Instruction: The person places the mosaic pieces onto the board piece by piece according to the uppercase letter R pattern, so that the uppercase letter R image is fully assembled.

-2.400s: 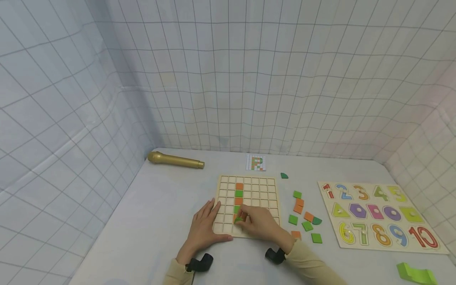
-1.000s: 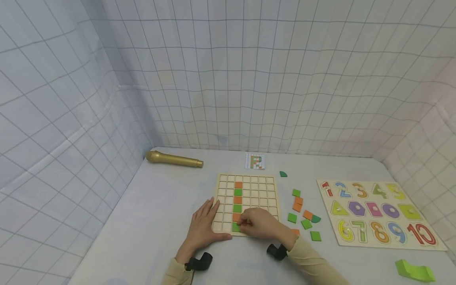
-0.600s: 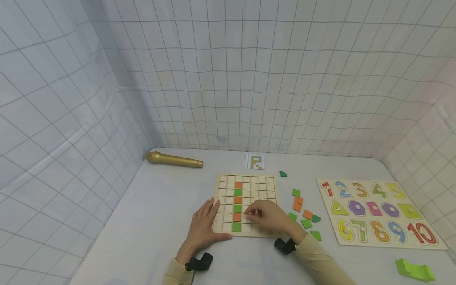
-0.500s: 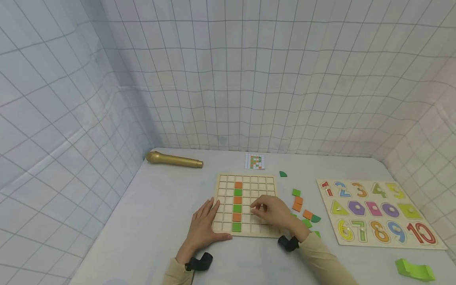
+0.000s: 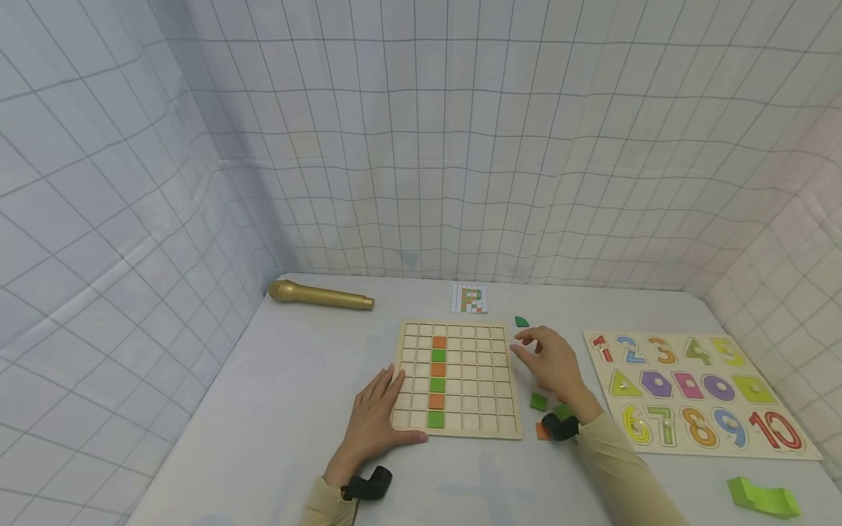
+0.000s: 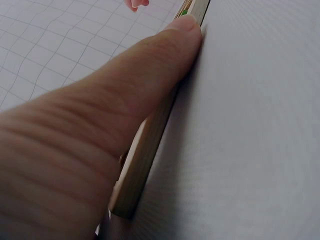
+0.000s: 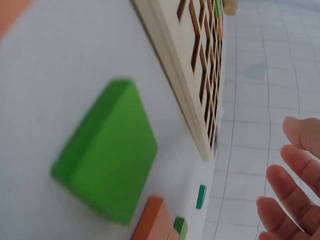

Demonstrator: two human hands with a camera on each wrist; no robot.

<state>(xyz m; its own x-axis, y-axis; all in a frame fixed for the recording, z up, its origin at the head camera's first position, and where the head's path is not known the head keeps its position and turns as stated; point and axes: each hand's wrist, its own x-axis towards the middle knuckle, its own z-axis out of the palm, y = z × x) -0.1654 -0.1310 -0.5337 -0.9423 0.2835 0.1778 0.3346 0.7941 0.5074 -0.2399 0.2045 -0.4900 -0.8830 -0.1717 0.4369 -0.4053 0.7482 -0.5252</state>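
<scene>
A wooden grid board (image 5: 480, 400) lies on the table, one of its columns filled with several alternating orange and green square tiles (image 5: 438, 385). My left hand (image 5: 376, 422) rests at the board's near left corner, fingers along the left side. In the left wrist view its thumb (image 6: 155, 55) lies along the board's near edge. My right hand (image 5: 555, 365) is right of the board, thumb and forefinger spread apart with nothing between them. Beneath it lie loose tiles, partly hidden by the arm; a green square (image 7: 112, 152) looms large in the right wrist view. A dark green quarter-round piece (image 5: 522, 321) lies just beyond the fingers.
A pattern card (image 5: 469, 298) lies behind the board, and a gold microphone (image 5: 322, 295) at the back left. To the right is a number-and-shape puzzle board (image 5: 707, 431), with a green curved block (image 5: 763, 498) nearer the front. Gridded cloth walls (image 5: 408, 183) enclose the table.
My right hand let go of a green tile in the column's lowest cell, then lifted and moved right and away, off the board. My left hand has stayed put.
</scene>
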